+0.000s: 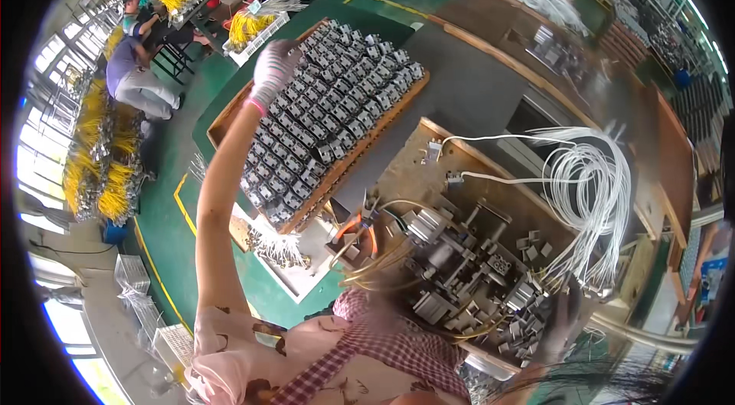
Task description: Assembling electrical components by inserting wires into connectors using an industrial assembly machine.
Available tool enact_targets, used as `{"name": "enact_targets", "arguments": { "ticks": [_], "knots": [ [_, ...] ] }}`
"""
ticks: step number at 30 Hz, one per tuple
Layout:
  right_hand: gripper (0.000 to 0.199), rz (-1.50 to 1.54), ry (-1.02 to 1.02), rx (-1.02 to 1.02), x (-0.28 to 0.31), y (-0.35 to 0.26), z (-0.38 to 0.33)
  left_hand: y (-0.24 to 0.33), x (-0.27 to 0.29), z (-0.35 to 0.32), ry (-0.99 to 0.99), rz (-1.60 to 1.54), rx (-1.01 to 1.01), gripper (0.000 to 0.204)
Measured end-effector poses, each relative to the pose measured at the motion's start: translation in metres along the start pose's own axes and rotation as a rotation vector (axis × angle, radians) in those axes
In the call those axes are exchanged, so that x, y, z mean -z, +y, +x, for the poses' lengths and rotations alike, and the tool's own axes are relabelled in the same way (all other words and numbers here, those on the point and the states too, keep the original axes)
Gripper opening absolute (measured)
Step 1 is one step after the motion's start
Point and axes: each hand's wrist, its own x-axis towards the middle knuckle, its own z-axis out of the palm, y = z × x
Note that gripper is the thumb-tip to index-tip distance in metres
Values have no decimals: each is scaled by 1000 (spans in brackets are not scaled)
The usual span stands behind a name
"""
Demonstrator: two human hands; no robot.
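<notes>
My left arm stretches out to the far left corner of a wooden tray (417, 89). My left hand (274, 72), in a white glove with pink and grey stripes, is at the edge of the rows of small metal connector-like housings (325, 102). Its fingertips are blurred. Low on the right, my right hand (560, 322) is smeared by motion. It is beside loose metal blocks (524, 336) and the lower end of a coil of white cables (589, 183). Between my hands, nearer to me, stands a metal clamping fixture (459, 252) on a wooden board.
Orange-handled pliers (360, 233) lie left of the fixture. Two cable ends with metal housings (434, 151) rest on the board. A white tray (295, 282) holds short white pieces. Yellow cable bundles (115, 183) and a person in purple (134, 72) are at the far left.
</notes>
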Motion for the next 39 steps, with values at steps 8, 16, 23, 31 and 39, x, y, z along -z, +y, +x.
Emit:
{"name": "enact_targets", "arguments": {
  "ticks": [8, 16, 23, 31, 39],
  "knots": [
    [21, -807, 122, 298, 23, 37, -28, -166, -11, 87, -379, -442, 427, 60],
    [19, -740, -32, 591, 19, 38, -20, -188, -8, 87, -123, -624, 451, 54],
    [28, -825, 152, 351, 28, 43, -41, 48, 34, -44, -446, -1071, 124, 61],
    [33, 592, -519, -91, -27, 9, -40, 180, -65, -287, -1219, -862, 34, 66],
    [45, -122, -310, 386, -75, 33, -40, 221, -100, -339, -1327, -1112, -130, 97]
  ]
}}
